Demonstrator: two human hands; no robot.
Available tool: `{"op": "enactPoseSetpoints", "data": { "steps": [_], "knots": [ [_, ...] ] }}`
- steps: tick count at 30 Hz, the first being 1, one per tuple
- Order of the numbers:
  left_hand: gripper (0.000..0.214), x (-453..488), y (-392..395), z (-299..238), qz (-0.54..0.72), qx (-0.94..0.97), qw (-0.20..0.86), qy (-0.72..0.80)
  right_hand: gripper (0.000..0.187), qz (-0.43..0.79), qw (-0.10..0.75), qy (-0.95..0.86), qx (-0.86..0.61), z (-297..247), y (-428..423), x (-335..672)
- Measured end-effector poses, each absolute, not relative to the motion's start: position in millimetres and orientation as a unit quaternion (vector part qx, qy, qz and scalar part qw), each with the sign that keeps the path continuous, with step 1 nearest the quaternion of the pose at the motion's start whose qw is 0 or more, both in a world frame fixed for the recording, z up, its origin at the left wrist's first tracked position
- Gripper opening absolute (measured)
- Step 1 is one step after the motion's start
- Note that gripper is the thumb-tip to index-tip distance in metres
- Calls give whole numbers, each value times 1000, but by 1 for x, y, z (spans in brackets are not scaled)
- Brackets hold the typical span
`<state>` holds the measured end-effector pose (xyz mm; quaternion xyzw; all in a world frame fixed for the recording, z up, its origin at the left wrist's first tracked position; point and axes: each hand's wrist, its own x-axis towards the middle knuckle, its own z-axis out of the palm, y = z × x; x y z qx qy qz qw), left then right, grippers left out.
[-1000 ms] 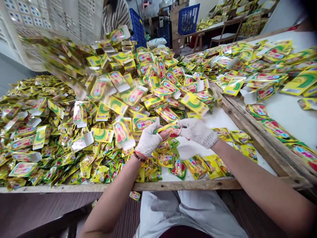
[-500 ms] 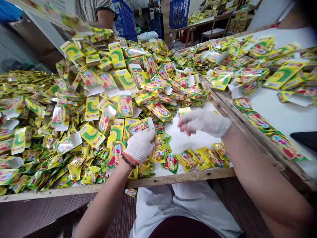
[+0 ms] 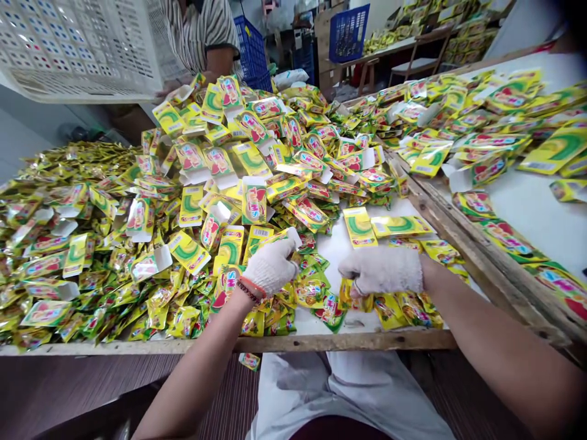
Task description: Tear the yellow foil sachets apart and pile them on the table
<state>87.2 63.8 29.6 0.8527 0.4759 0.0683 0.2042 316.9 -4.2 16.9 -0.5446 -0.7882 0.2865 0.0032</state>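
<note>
Head view: yellow sachet (image 3: 347, 299) pinched beneath the right fingers (image 3: 352, 265).

Floor (image 3: 50, 386) dark brownish-purple, finely lined. Left wall (image 3: 21, 137) plain, grey-blue. Rear of room: wooden chair (image 3: 419, 63) with pale seat beside a long table (image 3: 395, 46), blue crate (image 3: 349, 33) and cardboard boxes (image 3: 322, 38) nearby.

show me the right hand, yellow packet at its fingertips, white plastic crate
Right hand (image 3: 383, 269), head view, back of glove
Yellow packet (image 3: 345, 298), head view, exposed left part
White plastic crate (image 3: 92, 40), head view, perforated panel
</note>
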Motion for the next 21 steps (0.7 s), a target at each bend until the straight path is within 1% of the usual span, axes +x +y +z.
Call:
{"op": "enactPoseSetpoints", "data": {
  "steps": [2,3,6,8,12,14,16,19,21],
  "knots": [
    [22,91,59,36,-51,873,94,476,13,275,38,-782,-558,17,1,324],
    [24,94,56,40,-73,873,52,479,12,265,54,-776,-569,17,3,327],
    [22,110,48,44,-58,892,-22,449,13,212,96,-744,-627,14,12,335],
    [21,122,45,39,-58,910,-18,409,13,173,129,-717,-663,11,18,340],
    [23,135,47,24,-91,920,46,379,19,134,206,-682,-688,8,25,347],
    [20,134,49,20,-87,920,62,376,23,135,231,-672,-691,8,25,348],
    [14,132,50,19,-76,917,74,385,22,144,245,-664,-692,9,25,348],
    [20,128,47,17,-78,896,100,426,18,159,262,-654,-692,12,23,345],
    [18,127,44,13,-78,886,125,440,18,162,278,-647,-691,14,23,344]
  ]
}}
